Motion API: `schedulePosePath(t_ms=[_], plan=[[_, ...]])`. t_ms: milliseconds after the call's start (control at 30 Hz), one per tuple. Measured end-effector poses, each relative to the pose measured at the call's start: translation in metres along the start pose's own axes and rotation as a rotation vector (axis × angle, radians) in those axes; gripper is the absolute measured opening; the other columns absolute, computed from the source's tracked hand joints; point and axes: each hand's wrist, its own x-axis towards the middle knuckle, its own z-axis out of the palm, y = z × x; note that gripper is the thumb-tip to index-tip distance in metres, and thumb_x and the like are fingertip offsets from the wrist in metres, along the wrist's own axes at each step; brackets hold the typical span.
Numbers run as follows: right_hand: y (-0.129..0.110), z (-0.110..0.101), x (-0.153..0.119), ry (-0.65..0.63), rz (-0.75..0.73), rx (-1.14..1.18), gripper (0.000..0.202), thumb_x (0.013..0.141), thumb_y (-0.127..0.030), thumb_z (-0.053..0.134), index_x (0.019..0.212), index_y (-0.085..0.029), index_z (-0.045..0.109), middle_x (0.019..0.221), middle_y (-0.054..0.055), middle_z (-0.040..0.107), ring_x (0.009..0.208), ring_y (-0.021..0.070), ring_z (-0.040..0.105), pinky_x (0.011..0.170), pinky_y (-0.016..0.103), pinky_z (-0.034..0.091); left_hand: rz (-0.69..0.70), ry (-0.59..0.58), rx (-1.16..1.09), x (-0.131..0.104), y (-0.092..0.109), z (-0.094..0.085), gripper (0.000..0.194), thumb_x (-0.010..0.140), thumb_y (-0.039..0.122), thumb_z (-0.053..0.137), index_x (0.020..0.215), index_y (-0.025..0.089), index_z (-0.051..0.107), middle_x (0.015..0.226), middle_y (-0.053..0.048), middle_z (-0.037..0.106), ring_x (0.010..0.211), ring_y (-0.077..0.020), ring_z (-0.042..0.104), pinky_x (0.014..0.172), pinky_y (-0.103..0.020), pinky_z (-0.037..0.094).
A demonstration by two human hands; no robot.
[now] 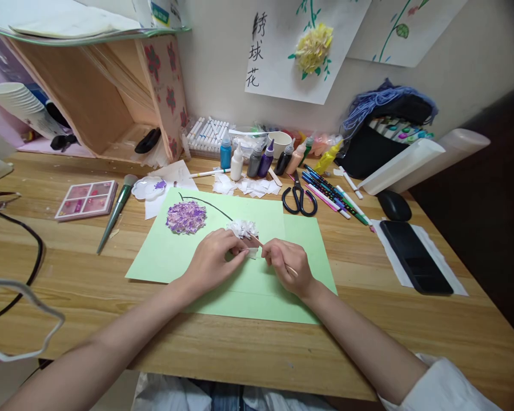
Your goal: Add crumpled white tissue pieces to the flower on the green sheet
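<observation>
My left hand (214, 257) is closed on a small piece of white paper (252, 252), pinched at its fingertips beside the white paper flower (241, 228). My right hand (289, 265) grips a thin wooden stick (291, 270), whose far tip reaches to the white flower's lower edge. Both hands rest over light green paper (257, 305), which lies in two overlapping sheets. A fluffy purple flower (186, 217) sits on its upper left part, and a dark curved stem line (209, 204) runs toward the white one. My left fingers partly hide a brownish area below the white flower.
Behind the paper stand several paint bottles (236, 162), with white paper scraps (257, 186) before them. Black scissors (298, 197) and pens (329, 191) lie at the back right, a phone (415, 257) farther right. A makeup brush (117, 211) and palette box (87, 200) are leftward.
</observation>
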Motion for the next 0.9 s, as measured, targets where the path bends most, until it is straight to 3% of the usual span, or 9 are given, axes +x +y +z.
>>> schedulePosePath(t_ms=[400,600,700,900], plan=[[-0.001,0.001,0.0,-0.013,0.067,0.001,0.031,0.094,-0.021,0.031,0.072,-0.021,0.052,0.057,0.0,0.054,0.052,0.0138,0.052,0.055,0.027,0.04,-0.054,0.078,0.124,0.011,-0.009,0.004,0.013,0.082,0.023,0.056,0.07,0.018,0.059,0.069,-0.001,0.057,0.068,-0.0149,0.049,0.062,-0.027,0.037],[-0.001,-0.003,-0.005,0.051,-0.134,0.013,0.035,0.094,-0.022,0.026,0.067,-0.021,0.049,0.052,0.0,0.05,0.046,0.0136,0.045,0.049,0.028,0.034,-0.053,0.115,0.168,0.012,-0.011,0.006,0.013,0.082,0.024,0.055,0.071,0.018,0.059,0.068,-0.001,0.057,0.069,-0.0153,0.05,0.062,-0.028,0.037],[0.0,-0.003,-0.006,0.017,-0.199,-0.02,0.038,0.093,-0.025,0.023,0.064,-0.022,0.048,0.048,0.0,0.047,0.043,0.0139,0.041,0.047,0.029,0.031,-0.061,0.124,0.177,0.012,-0.011,0.007,0.013,0.081,0.025,0.056,0.07,0.018,0.059,0.068,-0.002,0.057,0.068,-0.0155,0.05,0.06,-0.028,0.036],[0.001,0.0,-0.002,-0.043,-0.053,0.019,0.035,0.093,-0.023,0.026,0.066,-0.021,0.048,0.053,0.0,0.049,0.047,0.0138,0.046,0.051,0.028,0.035,-0.071,0.127,0.167,0.012,-0.009,0.005,0.011,0.081,0.026,0.056,0.076,0.019,0.062,0.07,-0.002,0.057,0.07,-0.0162,0.051,0.062,-0.028,0.038]])
